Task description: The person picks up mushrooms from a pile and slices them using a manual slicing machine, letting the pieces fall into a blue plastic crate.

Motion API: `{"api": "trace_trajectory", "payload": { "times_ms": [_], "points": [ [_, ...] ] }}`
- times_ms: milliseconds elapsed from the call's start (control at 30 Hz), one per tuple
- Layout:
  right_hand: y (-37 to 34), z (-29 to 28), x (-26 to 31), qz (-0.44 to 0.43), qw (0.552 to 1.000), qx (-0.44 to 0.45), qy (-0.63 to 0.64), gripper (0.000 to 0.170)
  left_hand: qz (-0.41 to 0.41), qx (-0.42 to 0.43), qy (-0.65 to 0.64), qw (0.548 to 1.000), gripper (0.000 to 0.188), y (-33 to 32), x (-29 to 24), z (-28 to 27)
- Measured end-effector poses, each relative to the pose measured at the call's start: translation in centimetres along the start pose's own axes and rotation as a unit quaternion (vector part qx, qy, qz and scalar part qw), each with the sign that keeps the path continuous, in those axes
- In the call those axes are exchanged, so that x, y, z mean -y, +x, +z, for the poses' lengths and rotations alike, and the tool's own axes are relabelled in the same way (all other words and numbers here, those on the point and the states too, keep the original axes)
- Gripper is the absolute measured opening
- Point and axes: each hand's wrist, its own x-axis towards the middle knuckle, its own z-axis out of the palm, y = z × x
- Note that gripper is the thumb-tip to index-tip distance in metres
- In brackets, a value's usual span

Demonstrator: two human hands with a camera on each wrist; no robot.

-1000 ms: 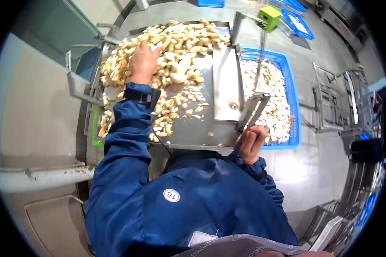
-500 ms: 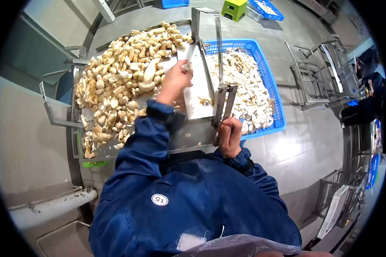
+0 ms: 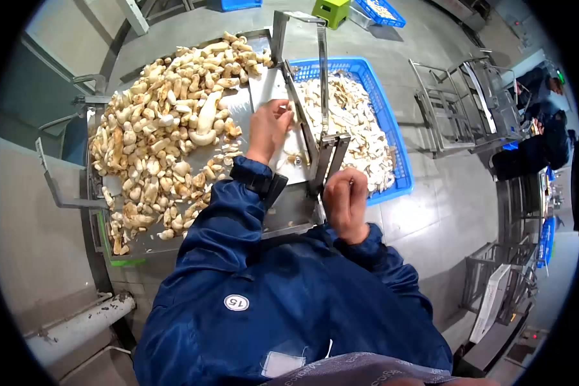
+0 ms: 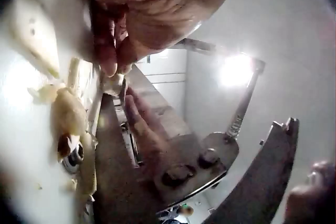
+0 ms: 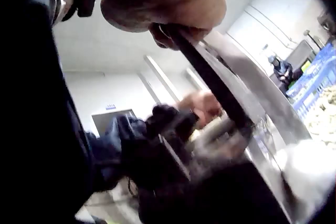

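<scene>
On the white board of the metal table, the left hand is beside the cutter's upright metal blade. Its fingertips pinch a small pale mushroom piece against the blade edge in the left wrist view. The right hand curls round the near end of the cutter's metal lever; in the right wrist view this hand grips the dark lever. Mushrooms are heaped left of the board. Small scraps lie by a bolt on the board.
A blue basket of sliced pale pieces stands right of the blade. A coiled spring rises over the cutter. Metal racks stand farther right, a green stool beyond the table, and another person at the far right.
The left hand has gone from the mushroom heap rightward to the board and blade, with a piece in its fingers. The right hand keeps its grip and appears slightly raised. The head view has shifted.
</scene>
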Motion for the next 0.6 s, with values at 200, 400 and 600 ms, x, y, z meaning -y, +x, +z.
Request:
{"api": "trace_trajectory", "payload": {
  "times_ms": [200, 400, 600],
  "points": [
    [3.1, 1.3, 4.2, 0.074, 0.994, -0.038, 0.065, 0.012, 0.029, -0.035, 0.052, 0.998, 0.02, 0.6, 1.2, 0.7],
    [-1.6, 0.4, -0.9, 0.006, 0.999, -0.023, -0.024, 0.006, 0.067, -0.046, 0.066, 0.994, 0.02, 1.1, 1.2, 0.5],
    [2.9, 2.0, 4.9, 0.099, 0.992, -0.063, 0.05, 0.011, 0.071, -0.062, 0.076, 0.993, 0.017, 0.2, 1.0, 0.8]
  ]
}}
